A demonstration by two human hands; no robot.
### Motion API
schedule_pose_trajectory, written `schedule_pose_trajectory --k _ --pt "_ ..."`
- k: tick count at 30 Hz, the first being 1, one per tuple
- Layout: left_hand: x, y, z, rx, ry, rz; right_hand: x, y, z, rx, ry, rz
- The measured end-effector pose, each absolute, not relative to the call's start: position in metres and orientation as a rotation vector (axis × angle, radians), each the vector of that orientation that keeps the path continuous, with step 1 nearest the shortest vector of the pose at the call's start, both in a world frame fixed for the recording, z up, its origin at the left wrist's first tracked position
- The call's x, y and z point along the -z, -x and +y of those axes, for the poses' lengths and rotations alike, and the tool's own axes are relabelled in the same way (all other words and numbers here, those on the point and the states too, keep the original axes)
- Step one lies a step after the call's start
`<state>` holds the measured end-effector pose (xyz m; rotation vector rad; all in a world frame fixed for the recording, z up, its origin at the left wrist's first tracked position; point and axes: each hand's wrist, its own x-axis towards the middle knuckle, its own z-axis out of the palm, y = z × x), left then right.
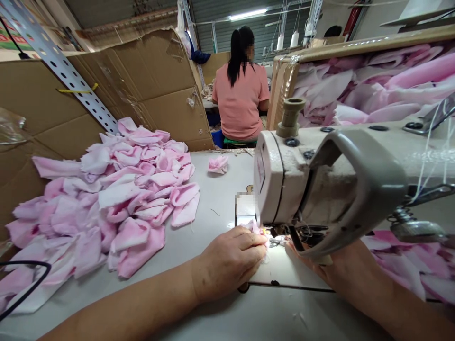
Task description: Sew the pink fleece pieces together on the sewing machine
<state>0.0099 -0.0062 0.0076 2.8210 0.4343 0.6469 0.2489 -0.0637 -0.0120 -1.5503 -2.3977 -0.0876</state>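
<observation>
The pink piece (254, 226) I'm working sits right under the nose of the sewing machine (320, 175), on the lit patch of bed at the needle. Most of it is covered, so only a crumpled corner shows. As I judge it, this piece is in the middle of being stitched: it is in at the needle, not lying free on either side.

Its long axis I can only guess at. The visible bit seems to run along the machine's front, from my fingertips toward the needle, with the near end under my hand. I can't tell which end leads.

My left hand (231, 258) lies just in front of the machine's nose, fingers drawn close together, their tips nipping and pinning the piece down. My right hand (337, 270) is below the machine's arm and mostly hidden by it; I can't tell whether it grips anything.

Left of the machine, well apart, a big heap of pink pieces (106, 203) spreads over the table (216, 208). I can't tell whether those are sewn or waiting. One stray piece (218, 164) lies just beyond the machine's left end. To the machine's right, more pink cloth (419, 270) drapes low, and behind it a carton of pink fabric (373, 80) is full. Beyond that sits a person in a pink shirt (241, 99), back turned.
</observation>
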Motion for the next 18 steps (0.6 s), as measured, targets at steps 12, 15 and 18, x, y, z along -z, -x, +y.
schedule_pose_trajectory --k 12,15,18 --pt "-0.011 -0.011 -0.007 -0.66 -2.841 0.449 0.014 -0.25 -0.051 0.339 1.333 -2.247" --pt "-0.01 -0.011 -0.006 -0.646 -2.851 0.448 0.015 -0.25 -0.054 0.303 1.364 -2.229" --pt "-0.009 -0.012 -0.005 -0.62 -2.872 0.426 0.027 -0.256 -0.059 0.247 1.387 -2.18"
